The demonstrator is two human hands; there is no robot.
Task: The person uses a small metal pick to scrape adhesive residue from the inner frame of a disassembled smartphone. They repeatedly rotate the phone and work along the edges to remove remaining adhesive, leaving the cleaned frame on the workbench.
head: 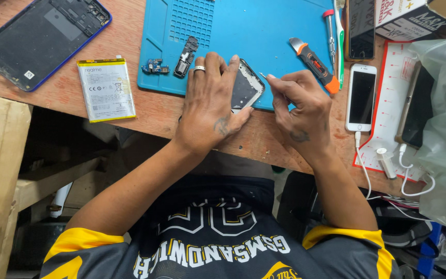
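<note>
My left hand (210, 103), with a ring on one finger, lies flat over an opened phone body (246, 89) and presses it against the blue work mat (243, 31). My right hand (298, 106) is pinched on thin metal tweezers (263, 75), whose tip sits just off the phone's upper right corner. Most of the phone is hidden under my left hand. Two small loose phone parts (174, 59) lie on the mat beside my left fingers.
A flat phone battery (107, 89) and a dark back cover with a blue rim (42, 39) lie at the left. An orange-handled pry tool (314, 63), a screwdriver (330, 33), a white phone on a cable (362, 97), boxes and a plastic bag sit at the right.
</note>
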